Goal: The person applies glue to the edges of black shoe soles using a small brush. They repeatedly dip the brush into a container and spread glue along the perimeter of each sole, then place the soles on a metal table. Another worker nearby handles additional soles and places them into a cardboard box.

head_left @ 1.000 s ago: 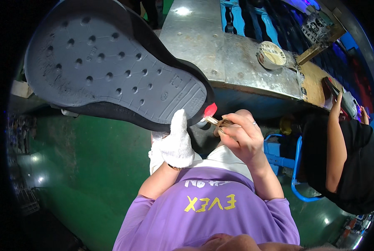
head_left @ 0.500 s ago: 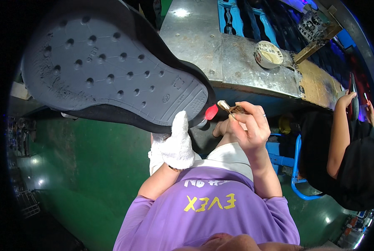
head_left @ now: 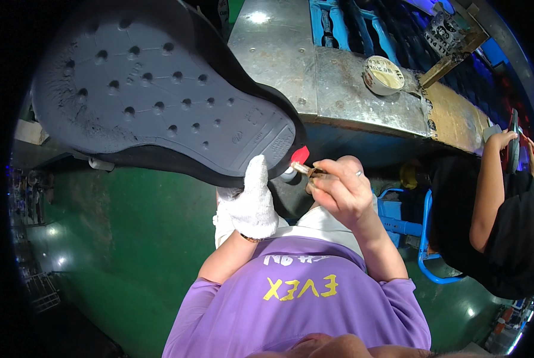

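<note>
While the left hand (head_left: 254, 206) gripped the shoe (head_left: 165, 92) at ten o'clock, gloved thumb (head_left: 256, 172) over the heel (head_left: 270, 143), other fingers hidden, seemingly steadying it, the right hand (head_left: 343, 188) pinched a tool (head_left: 301, 169) beside the red tab (head_left: 301, 154); a tub (head_left: 384, 79) sat at two o'clock.

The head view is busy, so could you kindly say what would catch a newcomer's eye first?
Probably the big grey shoe sole, filling the upper left and held at its narrower end by the gloved left hand. The bright red tab at that end likely comes next, with a small brush at it in the right hand. The purple shirt stands out at bottom centre.
</note>
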Tool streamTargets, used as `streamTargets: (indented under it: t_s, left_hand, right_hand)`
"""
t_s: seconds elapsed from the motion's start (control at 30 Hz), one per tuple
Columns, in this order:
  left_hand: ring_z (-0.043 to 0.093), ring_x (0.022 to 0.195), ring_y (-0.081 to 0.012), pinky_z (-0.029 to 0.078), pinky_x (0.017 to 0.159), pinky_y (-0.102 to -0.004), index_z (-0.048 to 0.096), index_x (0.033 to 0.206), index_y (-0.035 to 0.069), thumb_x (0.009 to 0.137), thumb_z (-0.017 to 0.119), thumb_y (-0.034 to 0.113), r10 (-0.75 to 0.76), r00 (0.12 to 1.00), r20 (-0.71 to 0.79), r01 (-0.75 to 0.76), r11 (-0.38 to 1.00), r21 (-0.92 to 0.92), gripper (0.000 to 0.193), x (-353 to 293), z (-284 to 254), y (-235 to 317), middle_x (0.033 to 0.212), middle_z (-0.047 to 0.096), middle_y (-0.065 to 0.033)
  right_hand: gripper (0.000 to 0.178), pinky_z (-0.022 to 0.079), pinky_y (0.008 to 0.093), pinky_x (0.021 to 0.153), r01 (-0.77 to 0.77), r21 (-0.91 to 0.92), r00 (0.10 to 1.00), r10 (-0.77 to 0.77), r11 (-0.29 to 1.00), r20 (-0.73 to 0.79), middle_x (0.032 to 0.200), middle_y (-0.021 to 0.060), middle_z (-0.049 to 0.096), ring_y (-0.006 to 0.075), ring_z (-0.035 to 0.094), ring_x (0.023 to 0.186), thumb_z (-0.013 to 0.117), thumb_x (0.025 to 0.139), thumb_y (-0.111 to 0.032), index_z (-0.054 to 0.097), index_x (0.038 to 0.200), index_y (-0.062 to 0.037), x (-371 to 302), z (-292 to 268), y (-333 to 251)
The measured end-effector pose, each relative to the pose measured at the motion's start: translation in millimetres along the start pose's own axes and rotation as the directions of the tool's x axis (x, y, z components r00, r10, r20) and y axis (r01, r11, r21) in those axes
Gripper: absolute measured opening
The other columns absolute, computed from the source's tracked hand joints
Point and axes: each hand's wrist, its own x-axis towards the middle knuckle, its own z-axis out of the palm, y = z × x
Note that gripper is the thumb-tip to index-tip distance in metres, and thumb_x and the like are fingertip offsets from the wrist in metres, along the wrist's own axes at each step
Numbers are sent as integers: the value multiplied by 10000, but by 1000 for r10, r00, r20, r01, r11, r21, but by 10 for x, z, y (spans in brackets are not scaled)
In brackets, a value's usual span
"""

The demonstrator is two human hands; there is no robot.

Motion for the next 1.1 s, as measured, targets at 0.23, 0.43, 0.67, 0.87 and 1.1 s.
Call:
streamTargets:
  t_s: [0.23, 0.43, 0.67, 0.87, 1.1]
  left_hand:
    - [662, 1008, -199, 541, 906, -346, 617, 1212, -28, 948, 653, 31, -131, 990, 46, 136, 982, -135, 273, -23, 27, 80, 1168, 683, -123]
    - [663, 999, -195, 540, 896, -331, 619, 1220, -15, 943, 659, 16, -215, 973, 88, 232, 923, -308, 282, -55, 47, 99, 1178, 679, -118]
    - [664, 1003, -187, 546, 883, -339, 662, 1159, -24, 921, 682, -21, -76, 997, 18, 74, 992, 107, 239, -34, -30, 40, 1181, 686, -118]
    - [664, 1000, -179, 544, 873, -330, 669, 1130, -40, 924, 682, -8, 319, 944, 84, -323, 844, 428, 209, -10, -216, -251, 1166, 694, -120]
    - [668, 1009, -195, 552, 880, -338, 623, 1201, -37, 943, 665, 21, 3, 999, -34, -2, 999, 46, 268, 28, -76, -117, 1184, 683, -129]
  right_hand:
    - [251, 552, 360, 652, -47, 41, 996, 50, 998, -74, 1052, 151, 667, 282, 657, 782, 820, 660, 5, 655, 849, -7, -85, 41, -31]
    - [233, 538, 344, 649, -18, -203, 996, 0, 979, -88, 1038, 149, 667, 258, 643, 771, 812, 645, 29, 655, 815, 7, -40, 49, 68]
    - [220, 499, 325, 651, -72, -178, 985, 42, 981, -168, 1014, 125, 673, 240, 650, 766, 813, 652, 12, 671, 817, -18, -42, 13, 117]
    - [219, 533, 351, 672, -58, -137, 996, 48, 989, -77, 1036, 135, 670, 254, 650, 777, 814, 669, 2, 676, 840, 0, 13, 48, 52]
    - [239, 543, 370, 669, -8, 7, 1000, 8, 1000, -20, 1043, 136, 666, 279, 650, 788, 813, 704, -9, 663, 889, -21, -75, 79, -11]
